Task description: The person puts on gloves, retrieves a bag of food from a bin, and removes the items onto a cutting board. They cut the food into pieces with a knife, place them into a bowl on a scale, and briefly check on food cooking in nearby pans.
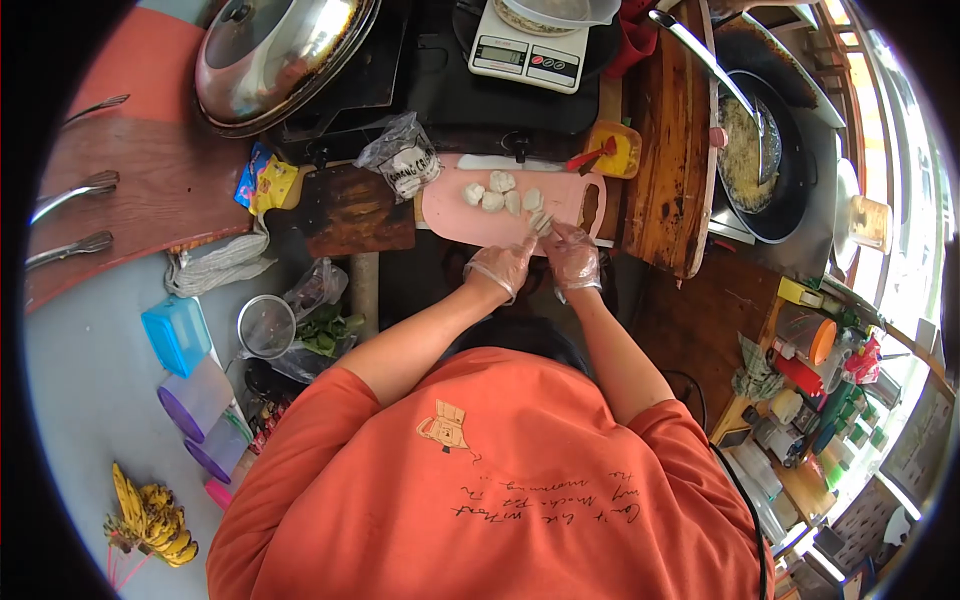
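My left hand (502,267) and my right hand (576,262), both in clear plastic gloves, meet at the near edge of a pink cutting board (455,215). Their fingers are closed together around a small white food piece (540,222), which looks scored or split. Several similar white lumps (492,201) lie on the board just beyond my fingers; I cannot make out what food they are. Along the board's far edge lies a knife with a pale blade (510,163).
Left of the board are a printed plastic bag (402,158) and a dark wooden board (357,212). A yellow tub (613,150) with a red spoon stands at right. Behind are a kitchen scale (528,55) and a lidded pan (280,60). A wok (785,205) sits far right.
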Demonstrator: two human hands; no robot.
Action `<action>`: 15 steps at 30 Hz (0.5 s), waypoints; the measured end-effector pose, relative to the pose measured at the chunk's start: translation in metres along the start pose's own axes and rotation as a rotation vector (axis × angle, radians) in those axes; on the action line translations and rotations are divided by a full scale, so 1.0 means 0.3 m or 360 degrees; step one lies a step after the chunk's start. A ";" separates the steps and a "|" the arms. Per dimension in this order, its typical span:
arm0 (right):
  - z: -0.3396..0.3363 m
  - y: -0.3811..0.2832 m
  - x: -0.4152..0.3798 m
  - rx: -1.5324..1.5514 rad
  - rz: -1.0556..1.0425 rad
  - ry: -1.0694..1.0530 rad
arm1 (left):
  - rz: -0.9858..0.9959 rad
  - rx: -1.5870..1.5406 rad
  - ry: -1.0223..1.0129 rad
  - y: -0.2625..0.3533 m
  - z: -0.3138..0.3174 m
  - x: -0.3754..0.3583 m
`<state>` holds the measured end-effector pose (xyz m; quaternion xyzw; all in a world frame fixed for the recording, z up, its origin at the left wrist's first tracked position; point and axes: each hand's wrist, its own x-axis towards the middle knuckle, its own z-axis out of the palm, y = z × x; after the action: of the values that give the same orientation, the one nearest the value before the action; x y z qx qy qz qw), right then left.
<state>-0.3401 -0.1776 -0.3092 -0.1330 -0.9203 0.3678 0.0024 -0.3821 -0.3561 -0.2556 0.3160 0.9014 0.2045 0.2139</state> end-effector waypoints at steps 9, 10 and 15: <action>-0.008 -0.031 -0.009 -0.0088 0.0149 0.0036 | -0.0020 0.0114 -0.0306 0.011 -0.001 0.030; -0.007 -0.028 -0.010 -0.0090 0.0152 0.0036 | -0.0014 0.0142 -0.0322 0.000 0.019 0.036; -0.029 -0.051 -0.009 -0.0055 0.0180 0.0006 | 0.0025 0.0254 -0.0257 -0.020 0.085 0.047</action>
<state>-0.3402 -0.1831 -0.2924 -0.1854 -0.9176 0.3511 -0.0189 -0.3819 -0.3452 -0.2835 0.3545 0.8922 0.1076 0.2582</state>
